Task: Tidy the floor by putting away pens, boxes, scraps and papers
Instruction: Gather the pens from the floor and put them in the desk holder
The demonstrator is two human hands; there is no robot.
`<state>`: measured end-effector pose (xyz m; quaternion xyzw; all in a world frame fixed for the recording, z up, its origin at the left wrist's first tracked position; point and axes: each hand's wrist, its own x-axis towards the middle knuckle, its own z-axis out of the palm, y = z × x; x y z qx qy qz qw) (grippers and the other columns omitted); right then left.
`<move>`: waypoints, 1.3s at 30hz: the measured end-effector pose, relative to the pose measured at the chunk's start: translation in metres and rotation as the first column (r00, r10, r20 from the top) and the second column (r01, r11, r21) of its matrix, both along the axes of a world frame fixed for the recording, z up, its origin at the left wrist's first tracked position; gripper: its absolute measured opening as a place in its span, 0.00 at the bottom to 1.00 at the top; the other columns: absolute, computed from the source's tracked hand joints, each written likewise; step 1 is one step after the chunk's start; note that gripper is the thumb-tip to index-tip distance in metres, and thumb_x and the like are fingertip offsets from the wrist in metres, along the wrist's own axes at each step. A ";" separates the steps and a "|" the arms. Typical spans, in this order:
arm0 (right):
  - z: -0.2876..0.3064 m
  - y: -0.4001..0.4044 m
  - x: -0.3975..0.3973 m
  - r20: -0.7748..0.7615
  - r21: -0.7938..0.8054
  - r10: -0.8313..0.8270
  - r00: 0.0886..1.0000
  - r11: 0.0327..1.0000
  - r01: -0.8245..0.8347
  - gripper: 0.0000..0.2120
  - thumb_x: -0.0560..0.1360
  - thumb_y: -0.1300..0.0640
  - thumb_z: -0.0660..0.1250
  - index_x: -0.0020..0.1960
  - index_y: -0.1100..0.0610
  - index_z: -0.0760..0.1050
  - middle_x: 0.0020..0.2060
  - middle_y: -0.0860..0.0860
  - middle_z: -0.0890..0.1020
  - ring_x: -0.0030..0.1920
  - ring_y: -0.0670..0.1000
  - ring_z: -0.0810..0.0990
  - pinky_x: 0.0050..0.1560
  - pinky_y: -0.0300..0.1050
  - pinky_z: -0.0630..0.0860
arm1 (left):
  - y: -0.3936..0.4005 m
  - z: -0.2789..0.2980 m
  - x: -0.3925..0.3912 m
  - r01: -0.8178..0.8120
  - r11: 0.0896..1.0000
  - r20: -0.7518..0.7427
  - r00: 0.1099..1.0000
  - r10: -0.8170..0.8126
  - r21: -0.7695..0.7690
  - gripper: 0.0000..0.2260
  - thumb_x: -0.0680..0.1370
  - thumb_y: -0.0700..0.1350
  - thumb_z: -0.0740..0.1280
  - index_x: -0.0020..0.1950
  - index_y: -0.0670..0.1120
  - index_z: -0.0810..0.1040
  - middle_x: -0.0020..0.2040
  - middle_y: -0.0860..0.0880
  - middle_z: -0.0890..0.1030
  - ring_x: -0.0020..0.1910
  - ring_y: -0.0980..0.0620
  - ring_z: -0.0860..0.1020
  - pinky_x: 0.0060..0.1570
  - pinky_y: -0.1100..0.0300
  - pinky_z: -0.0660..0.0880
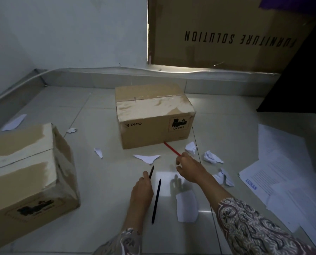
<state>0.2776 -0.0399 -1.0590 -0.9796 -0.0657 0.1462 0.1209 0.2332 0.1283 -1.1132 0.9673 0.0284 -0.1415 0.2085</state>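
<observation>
Red and thin, the pen (pixel 172 149) lay on the tile at about one o'clock from the person, its far end tucked against the base of the middle box (pixel 153 118). The right hand (pixel 189 167) was over its near end, fingers curled as if pinching the tip, though I could not tell whether they had closed on it. The left hand (pixel 142 189) gripped a dark pen (pixel 151 171) upright between thumb and fingers. A long black pen (pixel 156 201) lay loose just beside that hand, at twelve o'clock.

Pens like these looked light, stiff and a little slick on glossy tile; I judged a pinch near one end would lift them, since a flat barrel is awkward to get under. Paper scraps (pixel 211 157) lay scattered around at two o'clock, crumpled, soft and weightless, easy to gather in a fist. Printed sheets (pixel 274 173) fanned at three o'clock would slide and want squaring. A second box (pixel 28 172) sat at nine o'clock, dented and probably light.
</observation>
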 end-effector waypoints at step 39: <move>-0.066 0.026 0.040 -0.063 0.533 -0.521 0.851 0.704 0.470 0.07 0.72 0.59 0.67 0.43 0.63 0.74 0.40 0.58 0.81 0.40 0.57 0.81 0.44 0.52 0.79 | 0.006 -0.022 0.035 -0.253 0.598 -0.026 0.932 0.360 -0.761 0.10 0.80 0.37 0.57 0.40 0.47 0.69 0.30 0.48 0.72 0.30 0.53 0.68 0.29 0.67 0.64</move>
